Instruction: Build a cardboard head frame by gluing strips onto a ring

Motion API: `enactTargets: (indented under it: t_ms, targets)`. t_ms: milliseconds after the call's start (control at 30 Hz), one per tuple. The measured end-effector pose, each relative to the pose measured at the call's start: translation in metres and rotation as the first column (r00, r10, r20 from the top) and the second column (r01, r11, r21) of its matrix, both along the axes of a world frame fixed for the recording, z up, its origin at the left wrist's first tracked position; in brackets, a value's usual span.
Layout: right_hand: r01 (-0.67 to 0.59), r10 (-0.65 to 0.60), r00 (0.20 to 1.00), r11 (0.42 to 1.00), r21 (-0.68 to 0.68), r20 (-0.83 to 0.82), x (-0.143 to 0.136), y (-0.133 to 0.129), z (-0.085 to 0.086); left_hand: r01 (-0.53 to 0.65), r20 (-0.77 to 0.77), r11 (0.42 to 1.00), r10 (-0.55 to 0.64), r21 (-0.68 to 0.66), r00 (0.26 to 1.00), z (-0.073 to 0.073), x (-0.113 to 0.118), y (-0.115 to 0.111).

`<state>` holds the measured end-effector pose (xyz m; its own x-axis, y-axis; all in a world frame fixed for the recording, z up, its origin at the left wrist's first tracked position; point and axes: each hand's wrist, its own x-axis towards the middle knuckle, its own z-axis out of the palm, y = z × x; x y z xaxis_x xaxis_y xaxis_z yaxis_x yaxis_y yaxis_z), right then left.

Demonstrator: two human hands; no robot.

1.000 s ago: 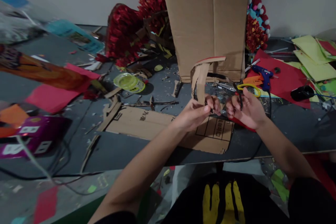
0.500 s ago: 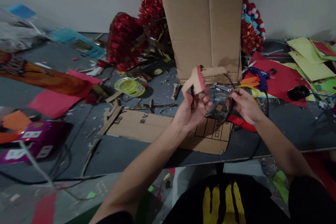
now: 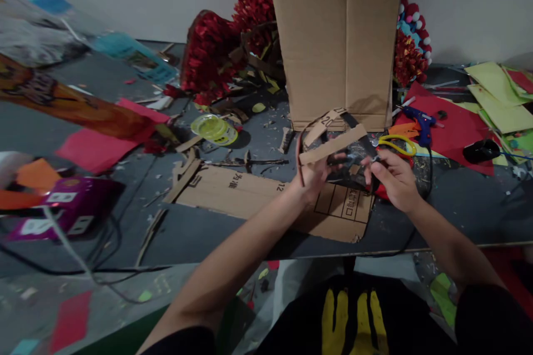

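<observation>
A looped frame of cardboard strips (image 3: 333, 144) hangs between my hands. One strip carries printed numbers, and a dark strip (image 3: 360, 134) slopes down to the right. My left hand (image 3: 315, 173) is at the lower left of the loop, its fingers reaching behind the plain strip; the thumb is hidden. Thumb and fingers of my right hand (image 3: 395, 177) pinch the lower end of the dark strip. Just beyond the right hand lies a yellow looped handle (image 3: 400, 145). Below both hands a flat printed cardboard sheet (image 3: 233, 194) rests on the table.
A tall cardboard panel (image 3: 312, 39) stands behind my hands. To the right lie a blue glue gun (image 3: 423, 125), red paper (image 3: 449, 116) and a black roll (image 3: 481, 150). A tub of yellow-green stuff (image 3: 214, 130), an orange tube (image 3: 70, 105) and a purple box (image 3: 70, 205) are leftward.
The cardboard frame has turned, showing its open loop and printed strip. My left hand has shifted right, behind the plain strip. My right hand has moved slightly right and down. The view has shifted.
</observation>
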<state>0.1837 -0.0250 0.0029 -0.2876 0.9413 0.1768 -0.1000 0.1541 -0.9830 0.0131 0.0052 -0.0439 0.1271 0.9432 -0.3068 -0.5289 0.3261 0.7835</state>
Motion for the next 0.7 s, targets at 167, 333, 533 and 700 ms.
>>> enactTargets:
  t_ms: [167, 333, 533, 700]
  targets:
    - [0.103, -0.113, 0.990, 0.987, 0.124, 0.081, 0.004, -0.002, 0.004, 0.644, 0.185, 0.743, -0.617, -0.183, 0.765, 0.021, -0.009, 0.000]
    - [0.039, -0.108, 0.970, 0.953, 0.301, 0.218, 0.004, -0.002, 0.002, 0.233, 0.456, 0.938, -0.095, -0.258, 0.885, 0.047, -0.009, -0.007]
    - [0.068, -0.268, 0.889, 0.879, 0.472, 0.371, -0.001, -0.004, 0.003, 0.162, 0.375, 0.917, -0.014, -0.365, 0.927, 0.057, 0.003, -0.020]
    - [0.050, -0.275, 0.857, 0.885, 0.462, 0.435, -0.001, -0.004, 0.004, 0.168, 0.211, 0.969, -0.128, -0.182, 0.969, 0.044, 0.004, -0.023]
